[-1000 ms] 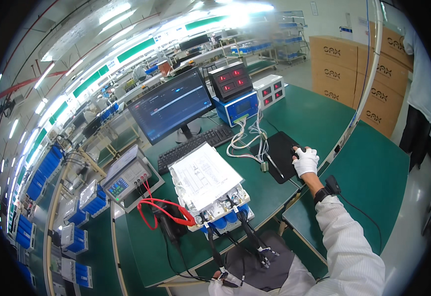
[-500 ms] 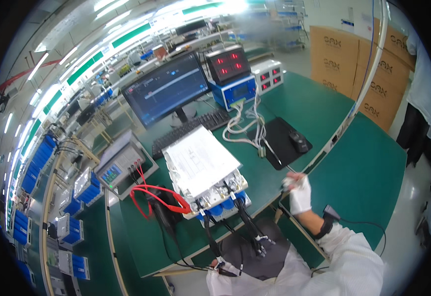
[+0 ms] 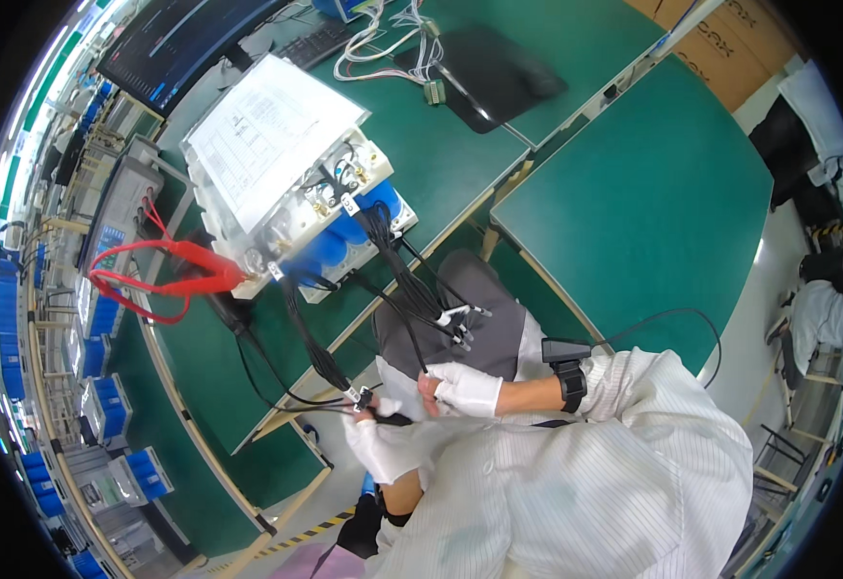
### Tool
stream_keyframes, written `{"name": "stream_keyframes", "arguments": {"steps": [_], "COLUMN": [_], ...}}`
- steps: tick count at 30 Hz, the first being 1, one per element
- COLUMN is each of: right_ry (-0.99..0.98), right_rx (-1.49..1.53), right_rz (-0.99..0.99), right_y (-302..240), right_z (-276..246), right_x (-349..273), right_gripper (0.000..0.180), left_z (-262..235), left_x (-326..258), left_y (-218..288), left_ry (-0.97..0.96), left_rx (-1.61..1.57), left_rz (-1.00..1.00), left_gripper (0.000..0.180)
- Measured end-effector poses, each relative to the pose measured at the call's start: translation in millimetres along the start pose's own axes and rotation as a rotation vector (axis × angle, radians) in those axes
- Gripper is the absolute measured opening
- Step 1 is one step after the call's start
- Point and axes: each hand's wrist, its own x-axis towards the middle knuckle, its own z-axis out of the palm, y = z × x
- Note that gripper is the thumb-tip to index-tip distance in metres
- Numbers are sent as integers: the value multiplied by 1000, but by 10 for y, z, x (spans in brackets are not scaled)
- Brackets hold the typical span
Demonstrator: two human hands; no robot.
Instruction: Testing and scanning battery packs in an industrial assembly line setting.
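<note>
A battery pack with blue cells [image 3: 330, 248] and pale end frames stands at the table's front edge. A printed sheet [image 3: 258, 135] covers its top. Bundles of black cables [image 3: 308, 338] hang from it towards my lap. My left hand [image 3: 380, 446], in a white fingerless glove, is closed round the white-tagged end of the left bundle; a dark piece beside its fingers is unclear. My right hand [image 3: 465, 389], gloved alike, pinches a thin black cable just right of it. Other white-tipped cable ends [image 3: 460, 323] rest over my lap. A red clip [image 3: 204, 275] grips the pack's left corner.
Behind the pack are a monitor [image 3: 185, 48], a keyboard [image 3: 315, 43] and a black mouse pad [image 3: 489, 72]. White wires [image 3: 393, 68] lie beside the pad. An instrument [image 3: 118, 217] with red leads stands left. Blue battery packs [image 3: 108, 415] line the left shelving.
My right hand has come from the table's right side to my lap, beside the left hand, and now pinches a cable. The view has tilted down, and the left hand still holds its bundle.
</note>
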Motion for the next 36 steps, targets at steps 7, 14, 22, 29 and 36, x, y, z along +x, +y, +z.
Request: {"name": "stream_keyframes", "arguments": {"steps": [7,14,22,29,36], "right_ry": [-64,-139,-71,-138,-164], "right_rx": [-749,-846,-710,-588,-611], "right_rz": [-132,-97,-159,-180,-220], "right_y": [-142,-166,-215,-288,-288], "right_z": [-206,-190,-277,-250,-253], "right_x": [-35,-61,-47,-80,-92], "right_gripper": [14,15,50,61,58], "left_z": [-449,52,539,571,506], "left_x": [174,104,116,94,109], "left_y": [15,-101,-23,-33,-45], "left_ry": [-26,-426,-78,-2,-27], "left_rx": [782,1095,695,701,712], "left_rz": [-61,329,57,123,123], "left_gripper": [48,32,14,16,11]}}
